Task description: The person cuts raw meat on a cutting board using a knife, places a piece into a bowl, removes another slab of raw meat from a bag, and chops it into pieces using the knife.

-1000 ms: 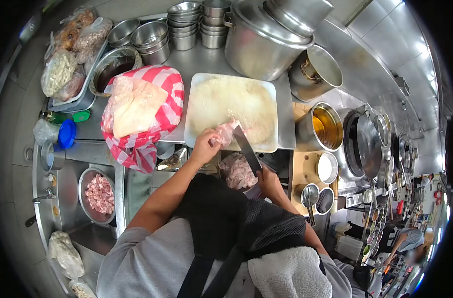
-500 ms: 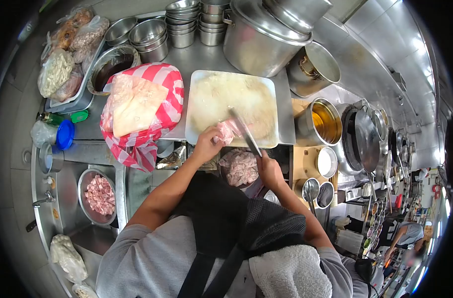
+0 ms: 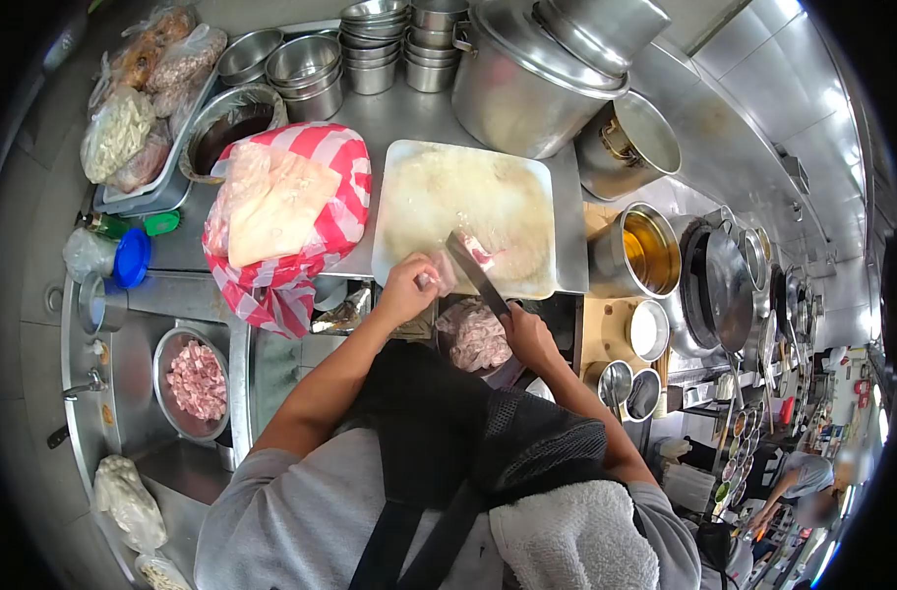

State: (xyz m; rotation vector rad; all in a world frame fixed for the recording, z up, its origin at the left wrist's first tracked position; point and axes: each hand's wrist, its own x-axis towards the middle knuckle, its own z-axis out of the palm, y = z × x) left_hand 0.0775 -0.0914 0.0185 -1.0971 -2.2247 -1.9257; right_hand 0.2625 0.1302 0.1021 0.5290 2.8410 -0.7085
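My left hand (image 3: 412, 292) is closed on a pale pink piece of meat (image 3: 443, 272) at the front edge of a white cutting board (image 3: 468, 192). In my right hand (image 3: 529, 336) is the handle of a kitchen knife (image 3: 477, 272), its blade slanting up and left against the meat's right side. Just right of the blade tip, a small red and white cut piece (image 3: 482, 256) lies on the board. Below the board, between my forearms, a container holds a heap of sliced meat (image 3: 475, 336).
A large slab of meat (image 3: 281, 206) rests on a red-and-white striped bag (image 3: 345, 187) left of the board. A bowl of diced meat (image 3: 197, 382) sits in the sink. Behind stands a big lidded pot (image 3: 512, 93); to the right, a pot of yellow liquid (image 3: 640, 251).
The knife blade has shifted slightly left and tilted flatter. A cut piece now shows right of the blade, and the meat in my left hand looks smaller. The whole view has shifted slightly.
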